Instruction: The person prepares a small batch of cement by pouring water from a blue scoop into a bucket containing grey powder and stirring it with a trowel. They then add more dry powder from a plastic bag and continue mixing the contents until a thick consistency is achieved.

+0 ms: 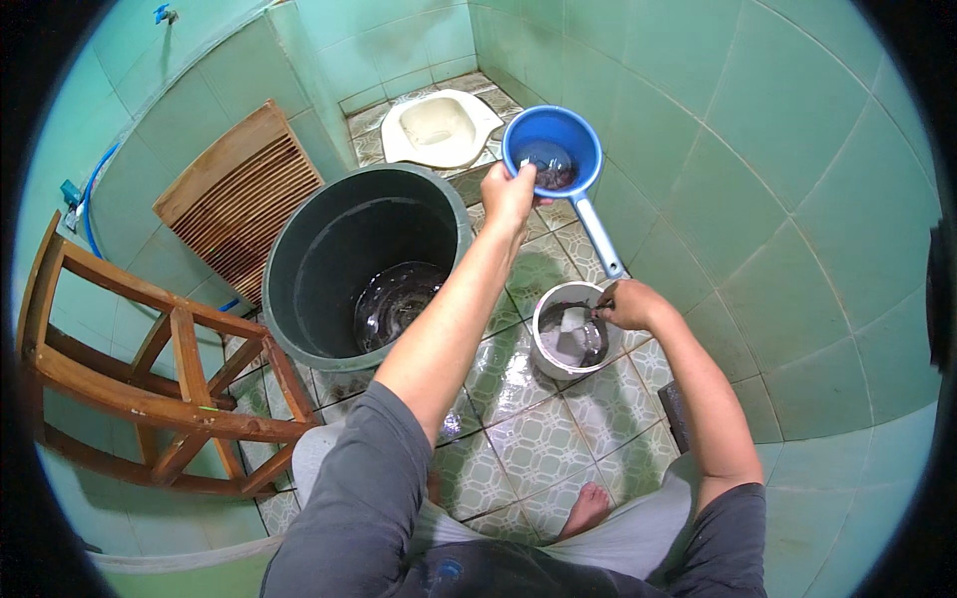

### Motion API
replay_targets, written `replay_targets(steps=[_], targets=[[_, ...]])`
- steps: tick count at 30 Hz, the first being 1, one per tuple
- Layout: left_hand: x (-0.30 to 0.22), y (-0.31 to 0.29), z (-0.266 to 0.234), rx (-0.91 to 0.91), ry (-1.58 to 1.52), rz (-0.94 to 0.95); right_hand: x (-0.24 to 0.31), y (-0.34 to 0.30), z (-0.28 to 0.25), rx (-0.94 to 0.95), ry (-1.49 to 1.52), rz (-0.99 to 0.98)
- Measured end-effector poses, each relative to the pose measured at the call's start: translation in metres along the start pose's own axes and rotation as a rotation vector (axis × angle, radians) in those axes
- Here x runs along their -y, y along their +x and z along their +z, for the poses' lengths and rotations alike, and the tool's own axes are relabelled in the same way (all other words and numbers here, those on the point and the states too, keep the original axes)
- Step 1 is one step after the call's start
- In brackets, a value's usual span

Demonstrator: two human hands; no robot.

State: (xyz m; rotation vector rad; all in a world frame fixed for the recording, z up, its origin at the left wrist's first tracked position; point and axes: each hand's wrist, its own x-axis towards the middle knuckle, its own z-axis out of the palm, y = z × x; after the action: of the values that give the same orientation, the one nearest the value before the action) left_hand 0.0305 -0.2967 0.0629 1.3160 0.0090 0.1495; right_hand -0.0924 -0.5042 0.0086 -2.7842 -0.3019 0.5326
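Note:
My left hand (508, 199) grips the near rim of a blue long-handled water dipper (596, 164), thumb over the edge. Some water (551, 171) shows in its bowl. The dipper's handle slants down toward my right hand (636, 305). That hand is closed at the right rim of a small whitish bucket (548, 361), its fingertips reaching over the edge. Inside this bucket are dark liquid and a pale patch that I cannot make out. Left of my forearm stands a large dark tub (289, 289) with some water low in it.
A wooden stool (169, 424) lies on its side at the left. Behind the tub a ribbed wooden washboard (234, 204) leans on the tiled wall. A squat toilet (469, 149) is set at the far end. My bare foot (586, 510) rests on wet floor tiles (528, 439).

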Motion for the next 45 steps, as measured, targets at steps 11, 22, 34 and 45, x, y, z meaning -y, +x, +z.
replay_targets(steps=[11, 22, 34, 45], targets=[[0.096, -0.036, 0.023, -0.037, -0.566, -0.183, 0.004, -0.009, 0.012, -0.023, 0.020, 0.229], [0.150, -0.075, 0.034, -0.080, -0.808, -0.454, -0.028, 0.027, 0.075, -0.188, 0.020, 0.091], [0.142, -0.094, 0.022, 0.207, -0.752, -0.296, -0.043, 0.019, 0.077, -0.262, 0.208, 0.079], [0.141, -0.095, 0.022, 0.117, -0.621, -0.220, -0.038, 0.017, 0.069, -0.210, 0.202, 0.052]])
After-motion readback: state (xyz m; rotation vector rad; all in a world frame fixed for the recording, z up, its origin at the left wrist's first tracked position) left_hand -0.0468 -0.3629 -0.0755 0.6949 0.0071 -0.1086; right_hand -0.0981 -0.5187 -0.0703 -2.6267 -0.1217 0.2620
